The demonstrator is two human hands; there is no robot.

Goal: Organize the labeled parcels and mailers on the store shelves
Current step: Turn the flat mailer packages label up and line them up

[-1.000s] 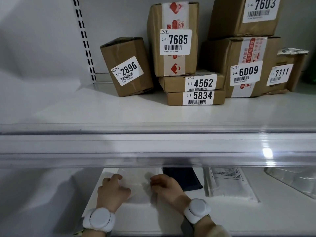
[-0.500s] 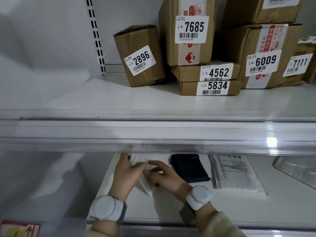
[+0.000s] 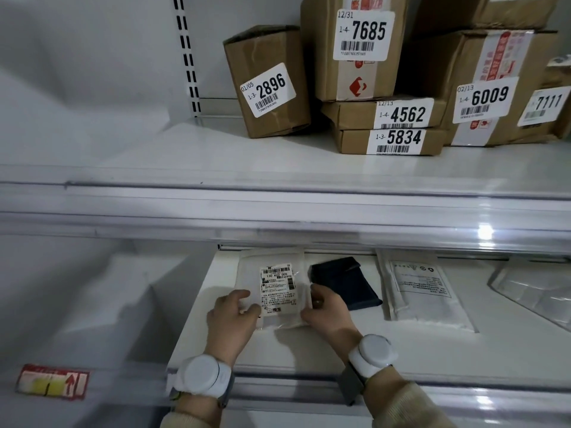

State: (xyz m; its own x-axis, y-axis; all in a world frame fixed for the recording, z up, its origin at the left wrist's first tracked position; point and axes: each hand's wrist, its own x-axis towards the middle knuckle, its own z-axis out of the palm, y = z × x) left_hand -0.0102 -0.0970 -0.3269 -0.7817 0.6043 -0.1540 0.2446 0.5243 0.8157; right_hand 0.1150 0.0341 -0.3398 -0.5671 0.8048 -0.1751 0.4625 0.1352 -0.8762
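Left hand point(image 3: 230, 316) and right hand point(image 3: 327, 310) each pinch an opposite lower edge of the white mailer point(image 3: 272, 282), label up, dark pouch point(image 3: 346, 282) just beyond the right hand.

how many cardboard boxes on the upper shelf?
7 visible: 2896 at left; 7685 atop 4562 atop 5834; 6009 with another box on it; 7111 far right. More may sit behind.
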